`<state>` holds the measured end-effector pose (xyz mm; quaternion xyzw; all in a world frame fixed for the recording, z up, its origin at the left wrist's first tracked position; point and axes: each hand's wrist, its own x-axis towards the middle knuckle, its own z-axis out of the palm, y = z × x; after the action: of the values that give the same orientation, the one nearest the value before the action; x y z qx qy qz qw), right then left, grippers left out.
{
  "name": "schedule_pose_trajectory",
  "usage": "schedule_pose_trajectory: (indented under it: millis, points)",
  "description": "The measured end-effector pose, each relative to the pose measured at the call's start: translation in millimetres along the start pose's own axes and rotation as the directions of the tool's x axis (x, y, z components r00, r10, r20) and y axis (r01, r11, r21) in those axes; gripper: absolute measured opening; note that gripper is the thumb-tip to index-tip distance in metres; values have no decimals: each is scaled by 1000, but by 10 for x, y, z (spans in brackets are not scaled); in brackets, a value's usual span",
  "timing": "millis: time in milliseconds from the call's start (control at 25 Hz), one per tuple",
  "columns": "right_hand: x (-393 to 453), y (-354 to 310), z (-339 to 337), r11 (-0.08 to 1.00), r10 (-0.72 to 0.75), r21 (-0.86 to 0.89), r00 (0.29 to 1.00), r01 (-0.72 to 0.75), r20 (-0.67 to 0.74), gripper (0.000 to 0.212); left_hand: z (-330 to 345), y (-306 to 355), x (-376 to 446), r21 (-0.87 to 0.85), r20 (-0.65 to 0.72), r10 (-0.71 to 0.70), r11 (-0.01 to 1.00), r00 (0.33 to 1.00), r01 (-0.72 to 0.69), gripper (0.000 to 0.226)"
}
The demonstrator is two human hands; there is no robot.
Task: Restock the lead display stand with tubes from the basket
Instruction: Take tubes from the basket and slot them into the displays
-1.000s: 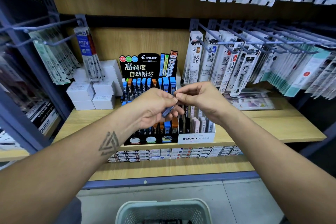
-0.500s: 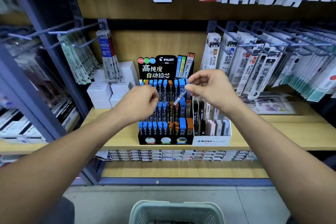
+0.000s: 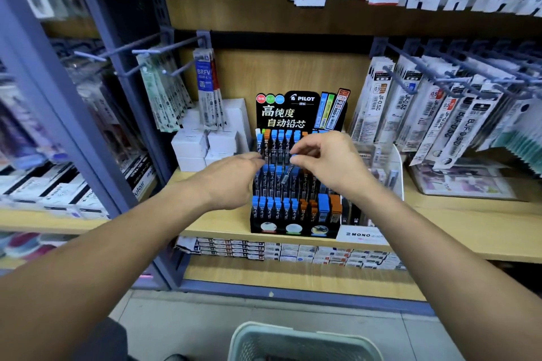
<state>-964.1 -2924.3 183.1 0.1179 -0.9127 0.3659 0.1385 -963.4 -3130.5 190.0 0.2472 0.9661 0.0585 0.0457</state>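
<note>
The black Pilot lead display stand sits on the wooden shelf, its tiers filled with blue-capped and orange-capped lead tubes. My right hand pinches one blue-capped lead tube by its top, tilted, just over the middle tier. My left hand hovers at the stand's left side with its back to me, fingertips near the upper tubes; its palm is hidden. The pale green mesh basket is on the floor at the bottom edge, its contents barely visible.
A white Mono stand touches the Pilot stand's right side. White boxes are stacked to the left. Refill packs hang on hooks to the right, more hang above. Small flat boxes line the shelf below.
My right hand took a tube from my left hand, carried it up and forward, and now lowers it over the stand's middle tier. The left hand moved forward to the stand's left side.
</note>
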Motion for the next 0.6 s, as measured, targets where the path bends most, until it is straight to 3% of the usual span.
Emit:
schedule_pose_trajectory:
  millis: [200,400,520,600]
  points:
    - [73,-61,274,999,-30,-22,999,30,-19,9,24,-6,-54,32,83,-10,999,997,7,72]
    - [110,-83,387,941,-179,-285,983,183,42,10,49,-54,-13,42,105,-14,999,994,9,68]
    - [83,-77,461,907,-220,-353,973,232,73,12,66,-63,-16,27,112,3,1000,994,-7,61]
    - [68,-61,500,842,-289,-443,951,308,111,14,51,-59,-19,19,116,3,1000,993,-6,60]
